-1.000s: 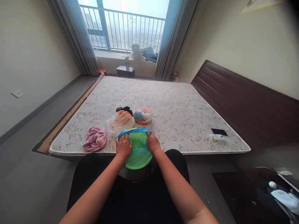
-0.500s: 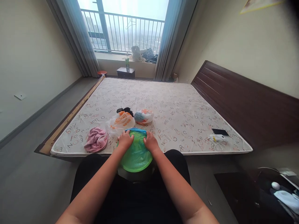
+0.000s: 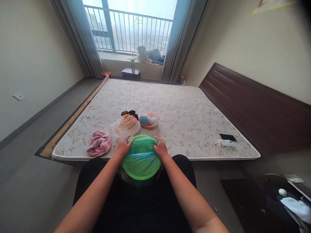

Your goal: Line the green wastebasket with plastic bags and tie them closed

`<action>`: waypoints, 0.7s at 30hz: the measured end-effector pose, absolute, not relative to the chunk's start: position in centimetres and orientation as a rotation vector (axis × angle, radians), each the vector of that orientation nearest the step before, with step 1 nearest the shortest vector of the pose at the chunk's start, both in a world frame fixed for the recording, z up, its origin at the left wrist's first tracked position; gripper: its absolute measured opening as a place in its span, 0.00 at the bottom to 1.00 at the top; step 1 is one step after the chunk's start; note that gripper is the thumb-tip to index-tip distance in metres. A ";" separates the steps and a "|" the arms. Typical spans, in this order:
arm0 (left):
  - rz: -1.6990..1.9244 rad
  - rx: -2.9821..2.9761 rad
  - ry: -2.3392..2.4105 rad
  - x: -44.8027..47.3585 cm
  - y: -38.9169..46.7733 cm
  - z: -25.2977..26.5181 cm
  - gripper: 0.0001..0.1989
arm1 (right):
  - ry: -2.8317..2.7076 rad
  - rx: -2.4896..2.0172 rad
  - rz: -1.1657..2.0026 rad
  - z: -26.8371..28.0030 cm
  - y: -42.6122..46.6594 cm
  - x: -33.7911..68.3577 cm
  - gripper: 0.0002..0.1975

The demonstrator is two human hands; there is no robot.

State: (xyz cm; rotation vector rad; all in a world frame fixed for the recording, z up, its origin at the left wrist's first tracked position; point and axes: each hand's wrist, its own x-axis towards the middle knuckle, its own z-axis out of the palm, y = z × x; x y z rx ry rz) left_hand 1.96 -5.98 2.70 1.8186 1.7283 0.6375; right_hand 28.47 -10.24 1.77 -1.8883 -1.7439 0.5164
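Spread wider since the earlier frame, with fingers of left hand (image 3: pixel 123 147) and right hand (image 3: pixel 160 148) clamped on opposite sides of green-rimmed container (image 3: pixel 141 178), lower centre. Probably light, stiff — but with slippery, easily torn thin film (image 3: pixel 141 157); best gripped along both edges.

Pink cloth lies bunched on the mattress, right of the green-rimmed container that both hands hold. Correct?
Wrong side: the head view shows the pink cloth left of the green-rimmed container, bunched on the mattress. Left hand and right hand do hold it.
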 end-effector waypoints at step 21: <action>0.845 1.197 1.385 -0.3 -5.8 0.2 0.31 | -2.814 -1.628 0.748 -3.5 -10.3 19.5 0.22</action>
